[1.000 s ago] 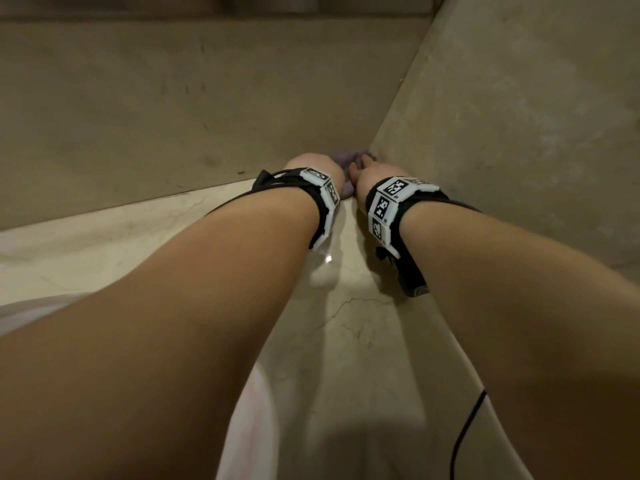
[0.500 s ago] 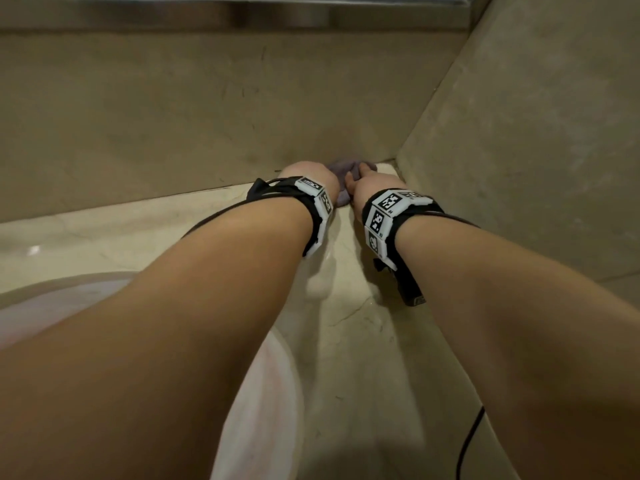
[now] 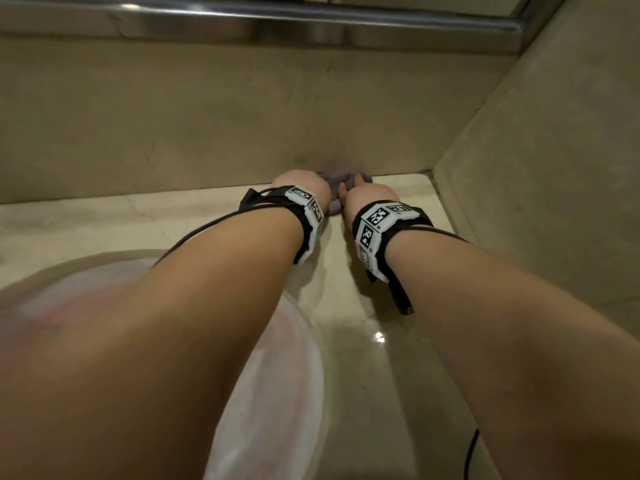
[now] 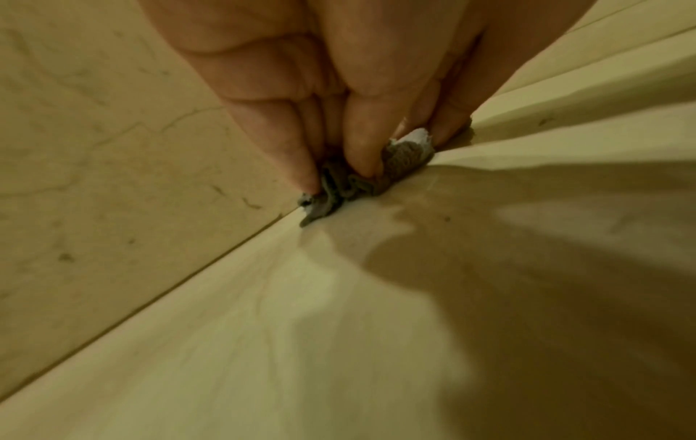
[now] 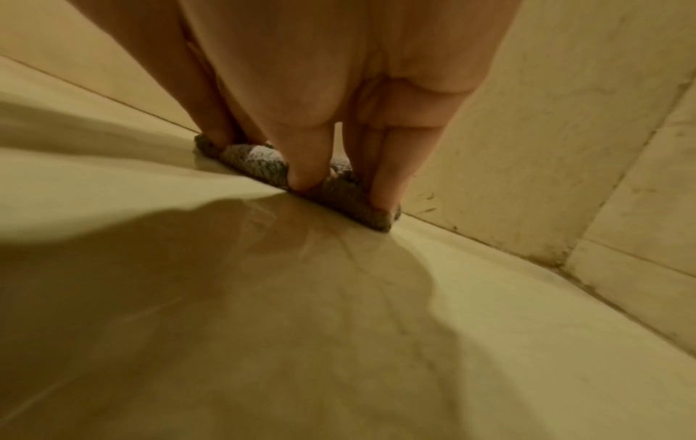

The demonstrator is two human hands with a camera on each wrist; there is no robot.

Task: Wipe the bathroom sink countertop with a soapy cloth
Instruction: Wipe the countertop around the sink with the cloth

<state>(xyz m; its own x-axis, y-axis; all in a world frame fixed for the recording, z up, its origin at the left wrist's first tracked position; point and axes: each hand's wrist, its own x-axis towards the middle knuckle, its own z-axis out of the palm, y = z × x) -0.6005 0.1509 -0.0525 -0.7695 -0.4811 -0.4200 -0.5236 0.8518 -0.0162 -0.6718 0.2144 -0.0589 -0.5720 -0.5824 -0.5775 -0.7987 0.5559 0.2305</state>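
- Curving at 7 o'clock, the basin (image 3: 277, 393) rim lies near.
- Both hands, left (image 3: 301, 183) and right (image 3: 372, 195), press extended fingers (image 5: 309, 175) onto the bunched cloth (image 3: 337, 180) at 12 o'clock, against the wall (image 3: 207, 116).
- Risk: the bunched cloth may skip the seam.

The cloth (image 3: 335, 183) lies on the desk (image 3: 377, 375) against the back wall (image 3: 207, 116), under both hands, left (image 3: 302, 184), right (image 3: 371, 195); sink (image 3: 273, 393) nearer, leftward.

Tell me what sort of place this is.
Most likely a bathroom vanity. A pale stone countertop runs into a tiled corner, a round white basin is set into it, and both hands, left hand and right hand, press a sudsy cloth against the back wall.
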